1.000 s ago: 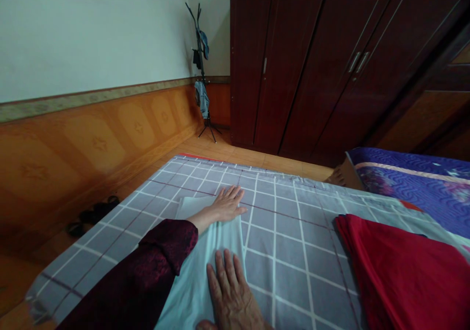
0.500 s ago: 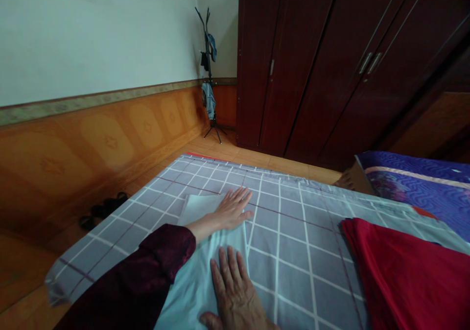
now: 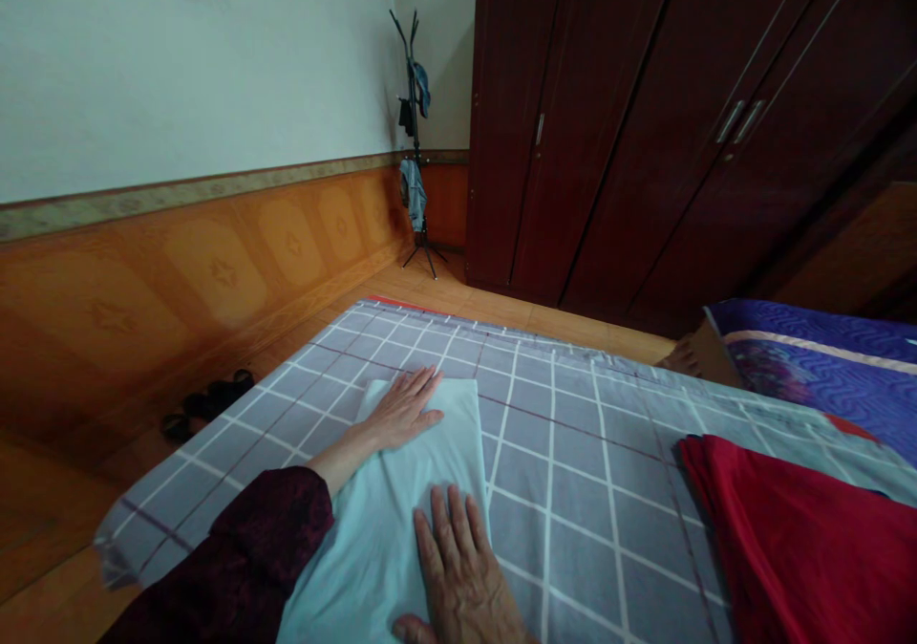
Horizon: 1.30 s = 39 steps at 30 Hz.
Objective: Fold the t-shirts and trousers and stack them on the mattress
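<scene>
Smoothing of pale cloth [image 3: 391, 520] on checked sheet [image 3: 591, 501]

Pale cloth spread lengthwise on the checked sheet, far edge fairly straight, right edge clear to see near the far corner, near end cut off by the bottom of the view. Left hand [image 3: 402, 410], coming out of a dark red sleeve [image 3: 265, 539], laid palm down on the far part, fingertips just at the far edge. Right hand [image 3: 465, 577] laid palm down nearer to the body, close along the right edge, thumb stretched to the left. Both hands wide and flat, with nothing pinched and nothing held; only pressing on the cloth from above.

To the right, well apart from both hands: a red cloth [image 3: 809, 548], lying in layers on the same sheet.

In hand, by judgement: a flattening step, not quite complete, because of soft creases visible between the hands. Number of layers in the pale cloth: impossible to tell.

Called for next, also by judgement: light and even pressure outward to the edges, one palm steadying while the other slides, with care not to drag the checked sheet along or to disturb the straight far edge.
</scene>
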Motion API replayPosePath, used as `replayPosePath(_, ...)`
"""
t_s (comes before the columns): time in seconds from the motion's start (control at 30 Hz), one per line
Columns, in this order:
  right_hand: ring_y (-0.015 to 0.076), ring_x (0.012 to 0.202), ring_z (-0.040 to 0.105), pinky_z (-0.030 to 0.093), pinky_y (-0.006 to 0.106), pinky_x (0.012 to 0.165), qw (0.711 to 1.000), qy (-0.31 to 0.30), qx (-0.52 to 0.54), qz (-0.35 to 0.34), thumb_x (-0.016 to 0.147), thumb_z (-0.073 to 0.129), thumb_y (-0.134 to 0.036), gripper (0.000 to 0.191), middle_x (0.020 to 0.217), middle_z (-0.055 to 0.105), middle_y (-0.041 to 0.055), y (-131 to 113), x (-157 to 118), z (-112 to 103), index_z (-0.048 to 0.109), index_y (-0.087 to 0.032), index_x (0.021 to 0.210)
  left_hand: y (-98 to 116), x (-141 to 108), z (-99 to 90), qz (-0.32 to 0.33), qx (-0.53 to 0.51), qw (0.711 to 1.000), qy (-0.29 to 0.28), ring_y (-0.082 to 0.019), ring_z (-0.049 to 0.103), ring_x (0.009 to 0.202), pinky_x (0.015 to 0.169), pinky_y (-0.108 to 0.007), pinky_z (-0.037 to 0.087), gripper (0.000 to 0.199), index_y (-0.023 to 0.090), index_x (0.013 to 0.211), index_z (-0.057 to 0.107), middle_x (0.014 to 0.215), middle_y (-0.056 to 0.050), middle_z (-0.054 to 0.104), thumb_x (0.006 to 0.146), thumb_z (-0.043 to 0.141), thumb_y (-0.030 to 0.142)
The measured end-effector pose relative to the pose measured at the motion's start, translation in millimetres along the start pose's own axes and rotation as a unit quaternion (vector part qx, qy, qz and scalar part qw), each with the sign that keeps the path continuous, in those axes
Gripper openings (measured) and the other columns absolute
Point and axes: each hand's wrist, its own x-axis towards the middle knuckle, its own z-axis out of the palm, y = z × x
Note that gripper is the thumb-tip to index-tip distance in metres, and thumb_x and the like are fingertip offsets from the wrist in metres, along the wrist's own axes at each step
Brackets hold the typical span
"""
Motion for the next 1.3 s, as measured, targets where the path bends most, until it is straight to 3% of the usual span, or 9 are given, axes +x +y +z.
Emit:
replayPosePath(0.17, 0.0446, 0.135, 0.022, 0.027, 0.059, 0.106, 1.000, -0.008, 0.004, 0.007, 0.082, 0.050, -0.066, 0.093, 0.151, 0.013, 0.0207, -1.3, 1.2, -4.4, 0.015, -0.013, 0.150, -4.1, -8.6, -7.9, -0.039, 0.035, 0.998, 0.025, -0.025, 0.013, 0.143, 0.115, -0.050, 0.008, 0.067, 0.019, 0.149, 0.017, 0.154, -0.011, 0.021, 0.095, 0.027, 0.056)
replayPosePath(0.3, 0.0452, 0.135, 0.023, 0.030, 0.059, 0.105, 1.000, -0.014, 0.010, 0.005, 0.082, 0.049, -0.066, 0.094, 0.150, 0.015, 0.0227, -2.8, 2.4, -10.1, 0.015, -0.011, 0.150, -2.9, -29.3, -8.0, 0.014, 0.032, 0.999, 0.012, -0.021, 0.013, 0.143, 0.116, -0.046, 0.010, 0.063, 0.024, 0.149, 0.016, 0.155, -0.007, 0.019, 0.095, 0.029, 0.054)
replayPosePath(0.47, 0.0456, 0.135, 0.020, 0.032, 0.060, 0.103, 1.000, -0.028, 0.006, 0.005, 0.081, 0.057, -0.060, 0.097, 0.150, 0.014, 0.0244, -4.6, 2.3, -17.5, 0.011, -0.010, 0.150, -15.0, -56.0, -8.3, -0.093, 0.065, 0.993, 0.042, -0.026, 0.014, 0.143, 0.115, -0.050, 0.010, 0.064, 0.014, 0.147, 0.025, 0.153, -0.015, 0.022, 0.095, 0.032, 0.051)
replayPosePath(0.6, 0.0443, 0.136, 0.017, 0.031, 0.059, 0.105, 1.000, -0.023, 0.003, 0.004, 0.081, 0.057, -0.058, 0.096, 0.151, 0.013, 0.0230, -6.3, 2.7, -19.7, 0.011, -0.011, 0.150, -17.5, -80.6, -5.4, -0.037, 0.043, 0.998, 0.024, -0.024, 0.017, 0.143, 0.115, -0.046, 0.016, 0.063, 0.020, 0.148, 0.022, 0.155, -0.010, 0.020, 0.095, 0.031, 0.053)
replayPosePath(0.77, 0.0415, 0.138, 0.016, 0.030, 0.058, 0.107, 1.000, -0.026, 0.003, 0.017, 0.081, 0.060, -0.053, 0.092, 0.151, 0.015, 0.0207, -7.1, 2.7, -21.8, 0.015, -0.010, 0.150, -7.6, -105.8, -5.4, -0.132, 0.060, 0.988, 0.057, -0.026, 0.017, 0.142, 0.115, -0.049, 0.015, 0.065, 0.015, 0.148, 0.023, 0.153, -0.014, 0.023, 0.095, 0.032, 0.051)
replayPosePath(0.9, 0.0404, 0.138, 0.017, 0.032, 0.056, 0.106, 0.999, -0.030, 0.000, 0.024, 0.082, 0.059, -0.051, 0.089, 0.151, 0.016, 0.0200, -11.4, 6.3, -25.7, 0.017, -0.011, 0.149, 16.2, -125.8, -5.1, -0.046, 0.021, 0.998, 0.024, -0.025, 0.014, 0.143, 0.115, -0.047, 0.017, 0.067, 0.019, 0.150, 0.015, 0.156, -0.010, 0.016, 0.095, 0.030, 0.053)
replayPosePath(1.03, 0.0365, 0.139, 0.017, 0.029, 0.054, 0.109, 0.999, -0.046, 0.016, 0.019, 0.084, 0.057, -0.050, 0.082, 0.153, 0.017, 0.0159, -18.5, 23.8, -32.5, 0.021, -0.015, 0.149, 28.5, -137.4, 0.9, -0.026, -0.001, 1.000, 0.018, -0.026, 0.014, 0.143, 0.115, -0.048, 0.018, 0.068, 0.019, 0.150, 0.016, 0.155, -0.011, 0.017, 0.094, 0.032, 0.055)
replayPosePath(1.17, 0.0331, 0.140, 0.020, 0.024, 0.052, 0.112, 0.998, -0.058, 0.007, 0.018, 0.089, 0.051, -0.050, 0.072, 0.151, 0.023, 0.0157, 0.6, 40.9, -34.7, 0.030, -0.012, 0.146, 23.4, -141.0, 1.6, -0.021, -0.004, 1.000, 0.019, -0.026, 0.014, 0.143, 0.115, -0.049, 0.017, 0.067, 0.020, 0.150, 0.014, 0.155, -0.012, 0.016, 0.095, 0.032, 0.054)
replayPosePath(1.3, 0.0370, 0.137, 0.026, 0.026, 0.056, 0.109, 0.989, -0.045, -0.062, 0.124, 0.090, 0.042, -0.057, 0.072, 0.146, 0.033, 0.0229, 34.5, 46.1, -35.1, 0.042, -0.003, 0.138, 23.2, -144.3, -4.2, -0.048, 0.012, 0.998, 0.023, -0.027, 0.011, 0.143, 0.115, -0.051, 0.015, 0.075, 0.018, 0.151, 0.007, 0.155, -0.014, 0.013, 0.093, 0.034, 0.059)
